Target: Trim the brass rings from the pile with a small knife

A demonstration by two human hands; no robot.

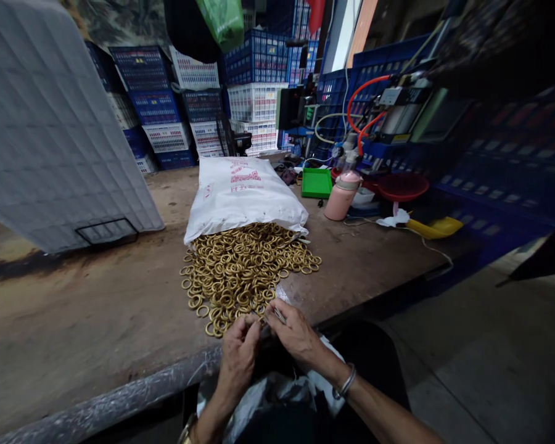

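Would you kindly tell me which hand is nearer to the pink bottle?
Right. The right hand is nearer the camera than the pink bottle, to its left; the left hand is farther left from it.

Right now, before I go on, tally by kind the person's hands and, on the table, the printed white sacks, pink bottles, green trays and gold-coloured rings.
Hands: 2 (left hand, right hand)
White sack: 1
Pink bottle: 1
Green tray: 1
Total: 5, without the gold-coloured rings, which overlap too much to count.
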